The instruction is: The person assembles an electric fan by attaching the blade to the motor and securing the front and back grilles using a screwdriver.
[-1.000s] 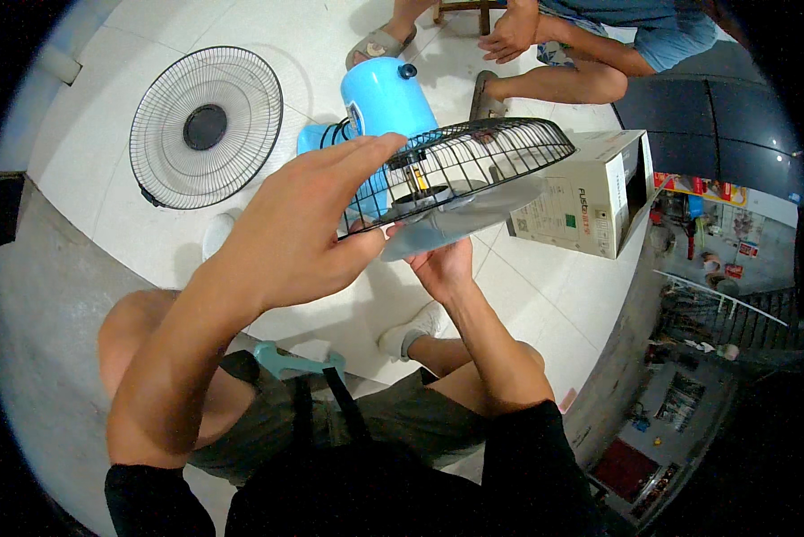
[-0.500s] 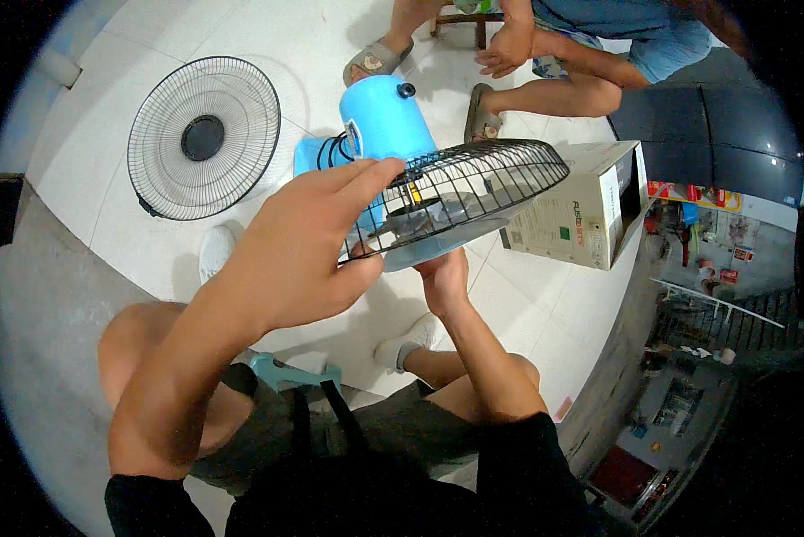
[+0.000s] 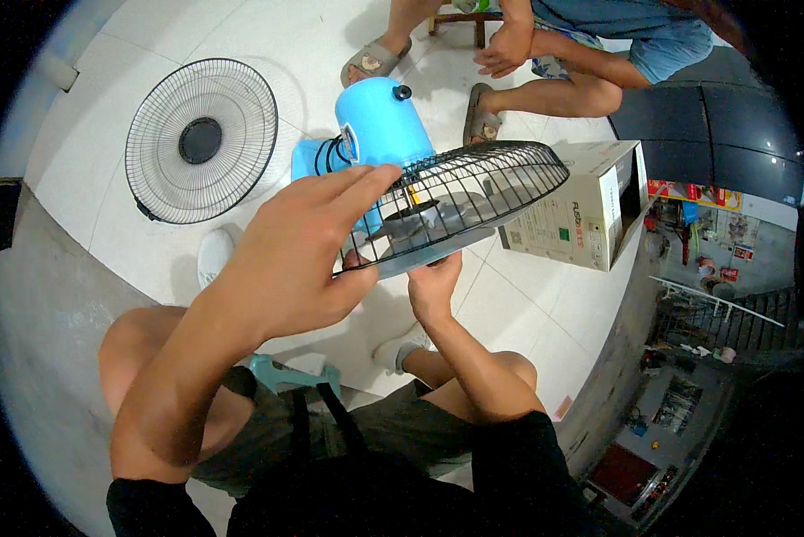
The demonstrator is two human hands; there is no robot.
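Note:
A blue electric fan body (image 3: 384, 121) stands ahead of me, with a black wire fan guard (image 3: 518, 174) fixed to its front side and tilted towards me. Inside the guard sits a grey translucent fan blade (image 3: 455, 237). My left hand (image 3: 308, 242) is closed on the guard's left edge, thumb below and fingers along the wires. Under the middle of the blade, my right hand (image 3: 433, 286) reaches up with its fingers bent together. Its fingertips are partly hidden by the blade, and what they pinch at the hub cannot be made out.
A second round wire guard (image 3: 245, 134) lies on the tiled floor at left. An opened cardboard box (image 3: 563, 219) is at right. Opposite me another person's hand (image 3: 506, 52) and sandalled feet show. A teal stool (image 3: 294, 371) is beneath me. Black cable (image 3: 332, 154) coils by the fan base.
My right hand has shifted slightly left and its wrist has turned under the blade. The guard and blade have tipped a little, their near left edge lower. My left hand keeps its grip.

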